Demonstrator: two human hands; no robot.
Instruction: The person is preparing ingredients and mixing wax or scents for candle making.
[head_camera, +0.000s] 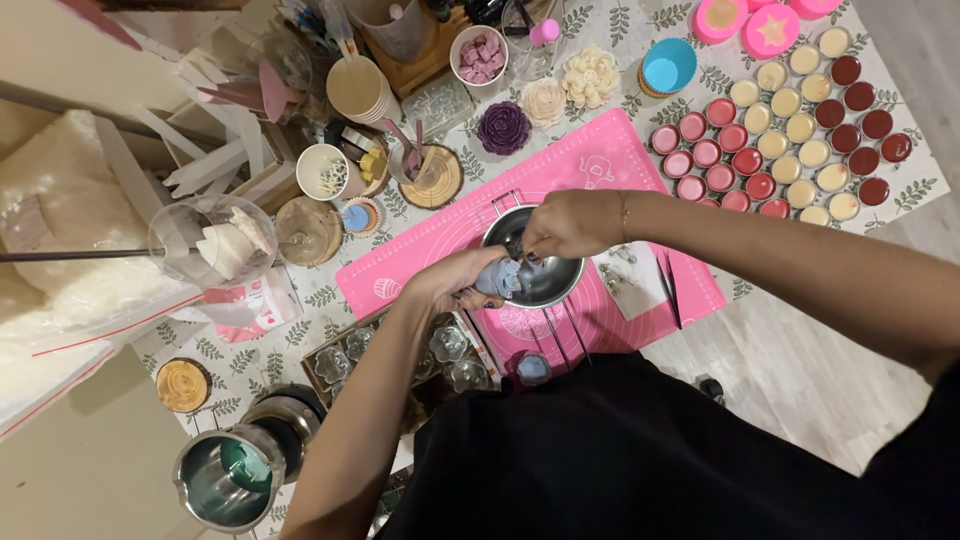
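While the left hand (455, 283) is clamped on a pale blue piece (503, 280) over the metal bowl (545, 280) mid-tabletop, the right hand (570, 225) pinches it from above, nearer the far edge.

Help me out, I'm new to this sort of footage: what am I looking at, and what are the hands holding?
One picture, from a camera worn on a person's head, looking straight down. No machine here, only two bare hands. The left hand holds a small pale blue piece over a steel bowl, and the right hand pinches at it from above. The bowl sits on a pink mat. Around it lie rows of small filled tins, flower-shaped pieces and a steel pouring pot.
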